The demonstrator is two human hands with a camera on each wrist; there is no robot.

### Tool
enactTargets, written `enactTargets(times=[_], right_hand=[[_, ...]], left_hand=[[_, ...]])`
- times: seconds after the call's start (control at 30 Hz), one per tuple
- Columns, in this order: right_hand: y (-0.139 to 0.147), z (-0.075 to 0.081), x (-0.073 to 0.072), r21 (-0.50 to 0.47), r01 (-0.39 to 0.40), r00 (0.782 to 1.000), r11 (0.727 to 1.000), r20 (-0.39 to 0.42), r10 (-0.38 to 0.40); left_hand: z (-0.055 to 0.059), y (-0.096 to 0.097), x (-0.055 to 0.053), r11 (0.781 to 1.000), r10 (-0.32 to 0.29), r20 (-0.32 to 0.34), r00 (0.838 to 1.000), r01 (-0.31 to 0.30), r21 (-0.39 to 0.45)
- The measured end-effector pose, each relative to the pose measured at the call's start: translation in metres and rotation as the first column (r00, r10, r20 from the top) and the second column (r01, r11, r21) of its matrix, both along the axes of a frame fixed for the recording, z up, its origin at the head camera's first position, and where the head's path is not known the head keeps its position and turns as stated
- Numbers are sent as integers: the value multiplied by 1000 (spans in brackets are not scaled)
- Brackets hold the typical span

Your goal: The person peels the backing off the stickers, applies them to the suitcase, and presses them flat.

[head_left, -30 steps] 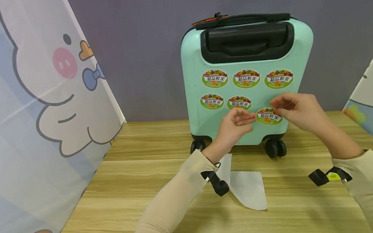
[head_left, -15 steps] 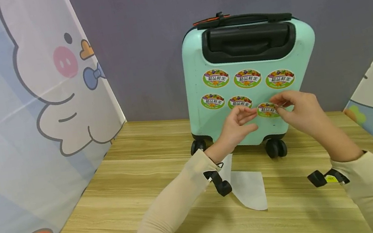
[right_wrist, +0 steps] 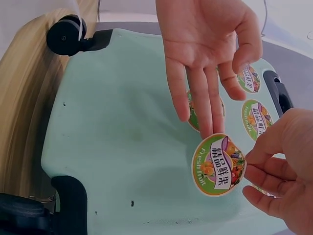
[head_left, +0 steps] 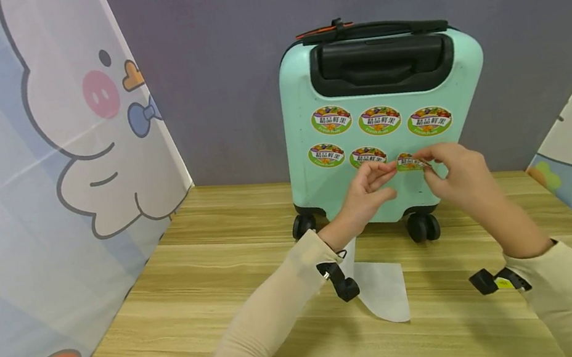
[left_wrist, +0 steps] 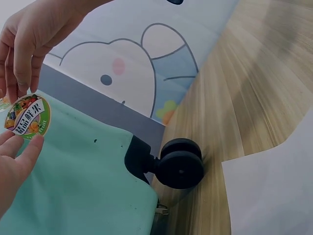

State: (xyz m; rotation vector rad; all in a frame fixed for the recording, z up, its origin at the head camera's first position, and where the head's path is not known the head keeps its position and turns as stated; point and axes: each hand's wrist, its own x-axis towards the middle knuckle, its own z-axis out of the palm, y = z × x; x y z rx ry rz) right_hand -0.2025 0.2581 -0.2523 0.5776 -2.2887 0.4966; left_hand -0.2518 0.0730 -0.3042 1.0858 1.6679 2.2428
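A round fruit sticker (right_wrist: 218, 165) with a green rim is pinched at one edge between the thumb and fingers of my right hand (head_left: 456, 173). The left hand (head_left: 362, 196) has its fingers extended, and their tips touch the sticker's opposite edge, as the right wrist view shows. Behind both hands stands a mint-green suitcase (head_left: 315, 187). Several matching stickers sit on its front, among them an upper-left one (head_left: 331, 120). One in the lower row is partly covered by the left hand. Whether the held sticker touches the suitcase, I cannot tell.
White backing paper (head_left: 384, 291) lies on the wooden table (head_left: 246, 210) below the left wrist. The suitcase rests on black wheels (head_left: 423, 226) against a grey backdrop (head_left: 214, 77). Cartoon-printed cloths flank both sides.
The sticker has moved up, toward the level of the lower row, and tilted. Both hands remain close to it, the left fingers shifting slightly right.
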Motion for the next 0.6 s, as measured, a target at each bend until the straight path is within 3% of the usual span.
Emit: enactTargets(times=[0.6], right_hand=[[-3, -14, 1, 2, -23, 997, 1000, -68, 23]], left_hand=[[0, 6, -1, 1000, -3, 11, 1000, 3, 9]])
